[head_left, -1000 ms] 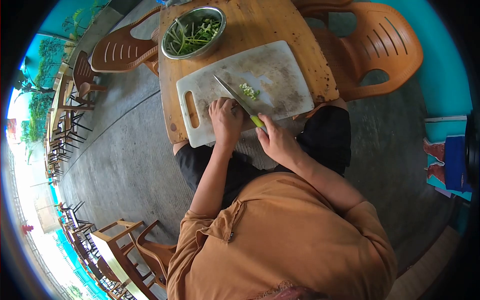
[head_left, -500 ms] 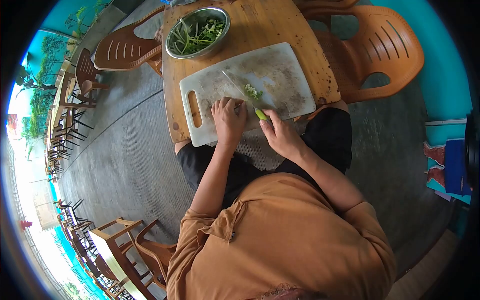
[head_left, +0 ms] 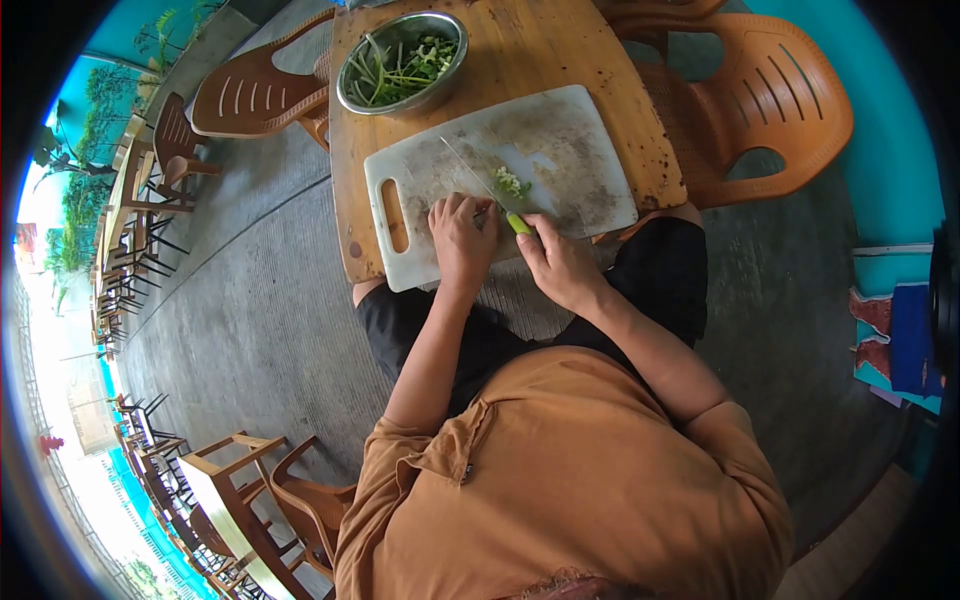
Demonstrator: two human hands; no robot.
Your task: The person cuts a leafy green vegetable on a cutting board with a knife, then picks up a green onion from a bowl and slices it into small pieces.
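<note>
My right hand [head_left: 566, 268] is wrapped round the green handle of a knife [head_left: 517, 223]. The blade lies slantwise over a white cutting board [head_left: 440, 150], its tip pointing away to the left. Just left of the blade, my left hand [head_left: 462, 245] rests on the board's near part with fingers curled in; whatever is under the fingertips is hidden. A small heap of chopped green and pale pieces [head_left: 512, 182] sits to the right of the blade. Dark stains and wet patches mark the board.
Beyond the board, a metal bowl [head_left: 462, 62] of cut green vegetables [head_left: 400, 75] stands on the wooden table [head_left: 530, 45]. An orange plastic chair [head_left: 790, 110] is at the right, a brown chair [head_left: 255, 95] at the left. My legs are under the table's near edge.
The knife and my right hand have shifted slightly left, closer to my left hand. My left hand keeps its curled pose. The whole view has moved a little.
</note>
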